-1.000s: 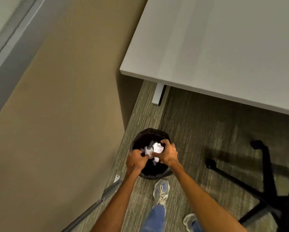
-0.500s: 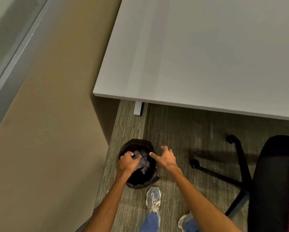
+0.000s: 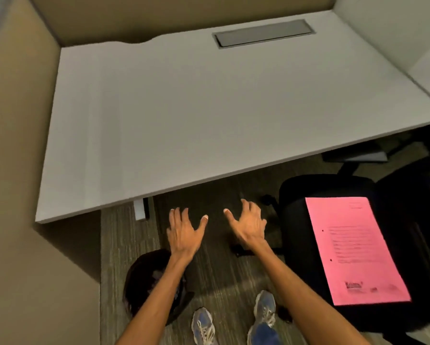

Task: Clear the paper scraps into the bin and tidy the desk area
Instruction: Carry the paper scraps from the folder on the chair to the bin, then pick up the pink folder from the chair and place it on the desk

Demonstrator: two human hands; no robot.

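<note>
1. Left hand (image 3: pixel 184 232) fingers spread, palm down, holding nothing.
2. Right hand (image 3: pixel 247 224) fingers spread and loosely curled, empty too.
3. Both hands hover over carpet, just in front of the desk (image 3: pixel 184 120) edge.
4. Black bin (image 3: pixel 146 282) on the floor under the left forearm; contents too dark to tell.
5. Pink sheet (image 3: pixel 353 250) lies on the black chair (image 3: pixel 298 220), right.

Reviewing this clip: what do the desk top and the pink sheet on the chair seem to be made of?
Desk top: probably laminate board, matte pale grey, with an even, grainless surface and a thin straight edge. Pink sheet: paper, thin and flat, with printed lines and punch holes.
</note>
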